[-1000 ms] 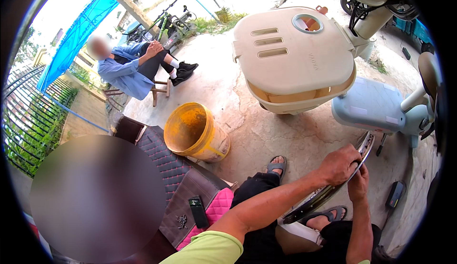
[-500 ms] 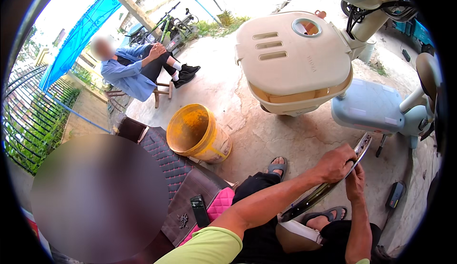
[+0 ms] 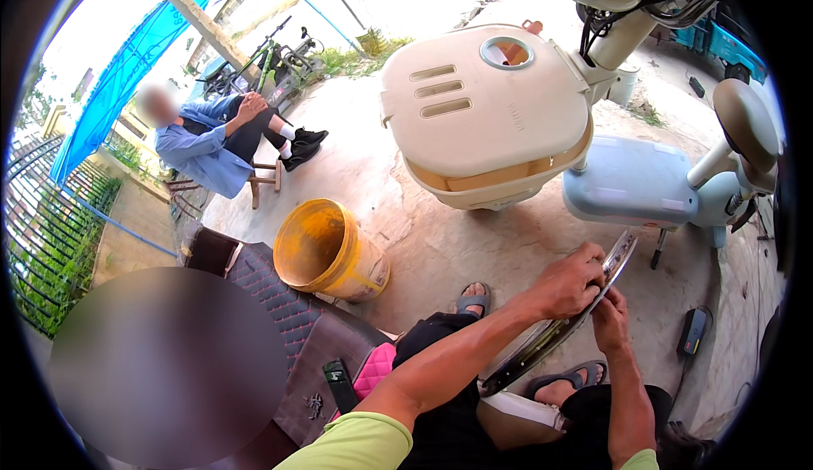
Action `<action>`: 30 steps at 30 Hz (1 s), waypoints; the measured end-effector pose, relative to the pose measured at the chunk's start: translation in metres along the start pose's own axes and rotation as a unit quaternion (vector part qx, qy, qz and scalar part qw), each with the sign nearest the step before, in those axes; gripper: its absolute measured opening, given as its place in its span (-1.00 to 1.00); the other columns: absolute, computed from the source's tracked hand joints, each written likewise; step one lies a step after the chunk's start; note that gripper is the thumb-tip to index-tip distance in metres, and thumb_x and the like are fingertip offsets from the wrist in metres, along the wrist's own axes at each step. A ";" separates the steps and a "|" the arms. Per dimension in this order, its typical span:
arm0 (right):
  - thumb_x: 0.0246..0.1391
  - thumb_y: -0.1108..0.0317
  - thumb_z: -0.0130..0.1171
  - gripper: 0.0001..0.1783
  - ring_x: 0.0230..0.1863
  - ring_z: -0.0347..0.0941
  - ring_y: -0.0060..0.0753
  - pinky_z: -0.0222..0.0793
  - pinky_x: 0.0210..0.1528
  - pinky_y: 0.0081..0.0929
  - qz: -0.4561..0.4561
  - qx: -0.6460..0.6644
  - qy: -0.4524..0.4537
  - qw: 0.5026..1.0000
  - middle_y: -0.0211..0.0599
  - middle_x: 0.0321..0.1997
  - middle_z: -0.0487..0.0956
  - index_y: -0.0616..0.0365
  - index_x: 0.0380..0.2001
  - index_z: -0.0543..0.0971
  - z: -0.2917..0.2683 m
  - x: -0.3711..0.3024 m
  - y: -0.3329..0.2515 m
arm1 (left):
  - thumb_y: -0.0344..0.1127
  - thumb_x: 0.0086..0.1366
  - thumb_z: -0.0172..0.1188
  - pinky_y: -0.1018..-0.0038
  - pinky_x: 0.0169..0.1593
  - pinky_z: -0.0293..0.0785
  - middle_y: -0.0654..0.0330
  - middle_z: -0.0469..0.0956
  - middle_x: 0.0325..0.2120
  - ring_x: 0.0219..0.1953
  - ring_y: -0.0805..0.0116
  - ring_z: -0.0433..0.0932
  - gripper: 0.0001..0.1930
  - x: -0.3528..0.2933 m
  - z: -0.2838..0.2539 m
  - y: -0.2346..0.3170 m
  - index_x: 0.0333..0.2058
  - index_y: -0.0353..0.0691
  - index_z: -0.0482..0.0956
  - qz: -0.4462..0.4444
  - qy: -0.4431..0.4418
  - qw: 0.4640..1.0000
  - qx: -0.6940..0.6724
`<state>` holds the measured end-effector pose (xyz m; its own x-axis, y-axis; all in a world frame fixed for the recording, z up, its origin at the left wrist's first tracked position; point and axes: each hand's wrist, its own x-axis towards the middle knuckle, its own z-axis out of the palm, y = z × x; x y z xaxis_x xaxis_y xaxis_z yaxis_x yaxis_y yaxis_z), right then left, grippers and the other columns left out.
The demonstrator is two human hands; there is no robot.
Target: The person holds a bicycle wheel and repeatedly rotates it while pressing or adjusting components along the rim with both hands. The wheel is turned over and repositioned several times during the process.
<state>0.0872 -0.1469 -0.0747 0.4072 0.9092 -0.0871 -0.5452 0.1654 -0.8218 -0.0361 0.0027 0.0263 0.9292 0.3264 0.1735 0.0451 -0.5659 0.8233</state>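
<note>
In the head view, the person's left hand [image 3: 569, 285] and right hand [image 3: 610, 316] meet at a curved metal rim [image 3: 542, 345], which slants from the upper right down toward the lap. The left grip is closed on the upper part of the rim, with the fingers bent over its edge and the knuckles facing up. The right grip is just beside it and slightly lower, on the other side of the metal, its fingers drawn in against the rim; how its palm meets the metal cannot be told. A short stretch of rim sticks out past both grips, ending near a pale blue footboard [image 3: 631, 180], while the longer stretch runs down under the left forearm to the person's knees, near a gray sandal [image 3: 566, 378]. To the left, a phone [image 3: 340, 385] lies on a padded seat [image 3: 284, 296], with a small heap of metal bits [image 3: 315, 406] just beside it. A yellow bucket [image 3: 366, 273] stands on the ground [image 3: 440, 254] beyond the seat, and a cream lidded basket [image 3: 487, 131] is above and well apart from the hands.
</note>
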 end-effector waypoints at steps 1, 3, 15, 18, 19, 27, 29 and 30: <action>0.27 0.43 0.08 -0.66 -0.04 0.53 -0.53 0.42 0.06 -0.55 -0.002 0.007 -0.002 1.000 -0.37 -0.03 0.61 0.25 0.09 0.52 -0.001 -0.001 0.000 | -0.36 0.19 0.15 0.20 0.03 0.45 0.08 0.39 0.08 -0.01 0.00 0.51 -0.86 0.000 -0.001 0.000 -0.30 -0.21 0.62 0.012 -0.007 1.000 0.000; 0.27 0.44 0.07 -0.66 -0.04 0.54 -0.52 0.42 0.06 -0.54 -0.007 0.022 -0.005 1.000 -0.36 -0.03 0.61 0.26 0.08 0.52 -0.003 -0.003 0.003 | -0.36 0.19 0.14 0.20 0.04 0.45 0.08 0.37 0.10 0.01 0.00 0.51 -0.86 0.000 -0.002 0.003 -0.30 -0.21 0.62 0.016 -0.017 1.000 -0.001; 0.25 0.46 0.01 -0.68 -0.05 0.54 -0.49 0.44 0.07 -0.50 -0.009 0.018 0.019 1.000 -0.33 -0.06 0.61 0.26 0.04 0.52 0.004 -0.005 -0.003 | -0.38 0.18 0.14 0.25 0.11 0.43 0.09 0.38 0.10 0.07 0.05 0.48 -0.84 0.006 0.003 -0.002 -0.27 -0.25 0.60 0.035 -0.026 0.999 -0.021; 0.25 0.47 0.01 -0.69 -0.07 0.55 -0.50 0.44 0.06 -0.51 -0.005 0.016 0.024 1.000 -0.33 -0.08 0.61 0.27 0.03 0.53 0.004 -0.005 -0.005 | -0.40 0.18 0.13 0.25 0.11 0.42 0.09 0.38 0.10 0.07 0.05 0.47 -0.84 0.009 -0.001 0.006 -0.27 -0.25 0.60 -0.008 -0.053 0.998 -0.010; 0.25 0.47 0.00 -0.70 -0.08 0.55 -0.50 0.44 0.05 -0.51 -0.007 0.013 0.027 1.000 -0.34 -0.09 0.62 0.27 0.02 0.53 0.008 -0.005 -0.006 | -0.40 0.18 0.13 0.26 0.11 0.43 0.09 0.39 0.10 0.07 0.05 0.48 -0.84 0.009 -0.002 0.006 -0.27 -0.25 0.60 -0.008 -0.054 0.998 -0.009; 0.24 0.46 0.02 -0.70 -0.10 0.55 -0.51 0.44 0.03 -0.53 -0.010 0.014 0.033 0.999 -0.34 -0.10 0.61 0.27 0.00 0.54 0.002 -0.007 -0.002 | -0.40 0.17 0.15 0.27 0.10 0.43 0.11 0.42 0.07 0.06 0.08 0.49 -0.86 0.009 0.002 0.004 -0.28 -0.24 0.59 0.009 -0.040 0.999 -0.023; 0.23 0.46 0.02 -0.71 -0.11 0.55 -0.52 0.44 0.02 -0.53 -0.010 0.010 0.037 0.999 -0.35 -0.11 0.61 0.28 -0.01 0.54 0.002 -0.007 -0.002 | -0.40 0.17 0.15 0.28 0.10 0.43 0.11 0.42 0.06 0.06 0.09 0.49 -0.86 0.011 -0.001 0.007 -0.29 -0.24 0.59 -0.006 -0.050 0.999 -0.013; 0.23 0.46 0.02 -0.71 -0.11 0.55 -0.52 0.44 0.02 -0.53 -0.011 0.009 0.040 0.999 -0.35 -0.12 0.61 0.28 -0.01 0.55 0.003 -0.007 -0.003 | -0.39 0.17 0.16 0.28 0.10 0.43 0.11 0.43 0.06 0.06 0.09 0.49 -0.86 0.011 -0.002 0.008 -0.29 -0.24 0.59 -0.013 -0.055 0.998 -0.008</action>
<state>0.0835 -0.1528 -0.0702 0.4759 0.8719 -0.1151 -0.5480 0.1917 -0.8142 -0.0260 0.0031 0.0360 0.9624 0.2552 0.0928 0.0640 -0.5454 0.8358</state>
